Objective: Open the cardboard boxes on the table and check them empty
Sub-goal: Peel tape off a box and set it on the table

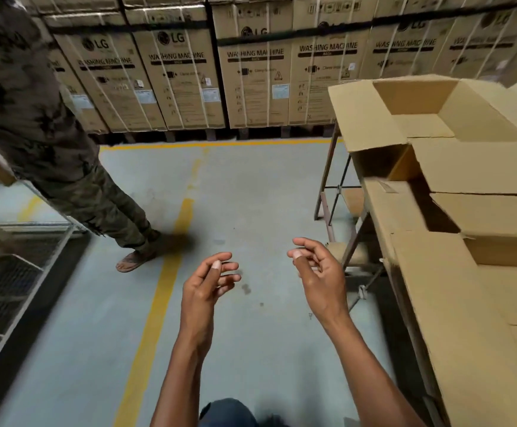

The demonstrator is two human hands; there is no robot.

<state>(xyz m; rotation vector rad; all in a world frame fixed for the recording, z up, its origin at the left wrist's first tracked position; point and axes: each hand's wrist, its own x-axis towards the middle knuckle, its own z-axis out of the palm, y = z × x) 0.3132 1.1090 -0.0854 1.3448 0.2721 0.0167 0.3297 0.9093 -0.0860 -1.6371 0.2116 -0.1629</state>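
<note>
Stacked cartons behind the yellow floor line each read "LG" above "WASHING MACHINE"; their smaller print and white stickers are illegible.

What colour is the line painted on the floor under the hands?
Yellow; the painted line runs along the grey floor, seen clearly in the head view.

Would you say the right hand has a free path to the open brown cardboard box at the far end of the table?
Probably yes: the right hand holds nothing, and nothing stands between it and the open brown cardboard box.
</note>
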